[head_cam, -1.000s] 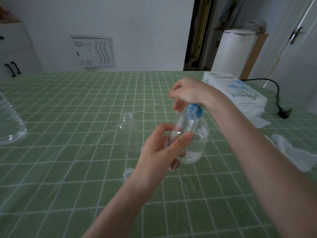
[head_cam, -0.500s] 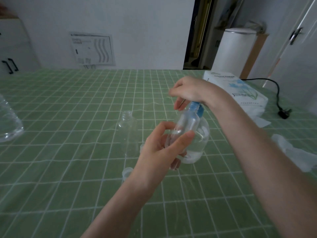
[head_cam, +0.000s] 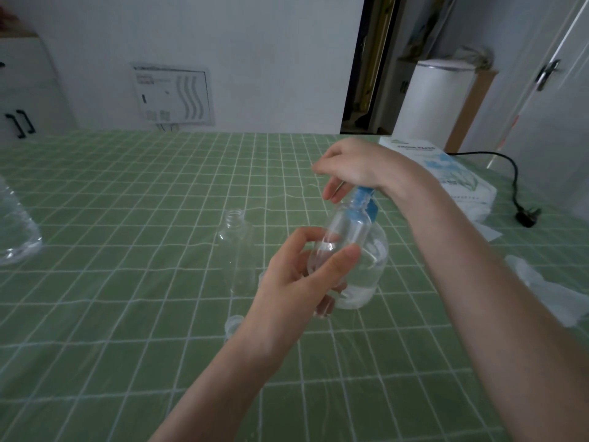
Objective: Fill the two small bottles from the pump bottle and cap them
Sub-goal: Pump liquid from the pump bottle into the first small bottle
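Green cloth with a white grid covers the table, and the work happens a little right of the centre of the frame. The left hand holds a small clear bottle off the table: thumb in front, the other fingers curled behind it, so it is firmly grasped. This bottle is tilted, with its open neck up at the blue pump head of the pump bottle. The pump bottle stands on the table directly behind the small one and has clear liquid in its lower part. The right hand lies on top of the pump head with its fingers bent loosely downward; the head is mostly hidden under the palm, so I cannot tell if the fingers close on it. A second small bottle, open and upright, stands just left of the left hand. A small clear cap lies below it, beside the left wrist. At the left edge of the frame there is part of a large clear water bottle. In the upper right lies a white tissue pack, with a black cable and plug near it, and crumpled white material lies at the right edge.
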Demonstrator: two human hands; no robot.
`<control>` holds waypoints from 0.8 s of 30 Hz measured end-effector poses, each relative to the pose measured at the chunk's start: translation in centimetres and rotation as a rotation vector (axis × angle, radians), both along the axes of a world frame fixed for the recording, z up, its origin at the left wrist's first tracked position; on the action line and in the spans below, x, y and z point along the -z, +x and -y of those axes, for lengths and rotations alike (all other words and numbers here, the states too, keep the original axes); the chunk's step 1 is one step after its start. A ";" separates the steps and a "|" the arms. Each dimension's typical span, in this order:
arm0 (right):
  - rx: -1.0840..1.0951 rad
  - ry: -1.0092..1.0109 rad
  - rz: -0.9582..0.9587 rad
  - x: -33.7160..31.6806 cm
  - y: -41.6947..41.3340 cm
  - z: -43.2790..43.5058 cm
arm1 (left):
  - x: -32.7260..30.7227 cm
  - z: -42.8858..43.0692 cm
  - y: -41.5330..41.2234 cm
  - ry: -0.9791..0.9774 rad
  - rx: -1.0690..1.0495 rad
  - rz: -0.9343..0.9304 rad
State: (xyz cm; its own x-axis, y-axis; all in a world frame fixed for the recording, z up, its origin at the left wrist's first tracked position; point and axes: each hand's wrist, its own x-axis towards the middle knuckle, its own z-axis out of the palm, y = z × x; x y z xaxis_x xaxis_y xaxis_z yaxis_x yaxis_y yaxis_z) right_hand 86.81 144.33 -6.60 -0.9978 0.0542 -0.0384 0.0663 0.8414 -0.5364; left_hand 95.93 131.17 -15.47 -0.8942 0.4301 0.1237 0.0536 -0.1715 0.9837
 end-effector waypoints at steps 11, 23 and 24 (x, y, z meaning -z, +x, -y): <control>0.028 0.003 0.048 0.8 0.0 0.0 | 0.0 0.2 0.1 -0.012 -0.002 0.001; 0.030 0.004 -0.001 -0.5 -0.2 0.2 | -0.4 0.0 -0.1 0.005 -0.006 -0.016; 0.026 0.009 0.009 -0.5 -0.2 0.2 | -0.4 -0.1 -0.2 0.007 -0.005 -0.015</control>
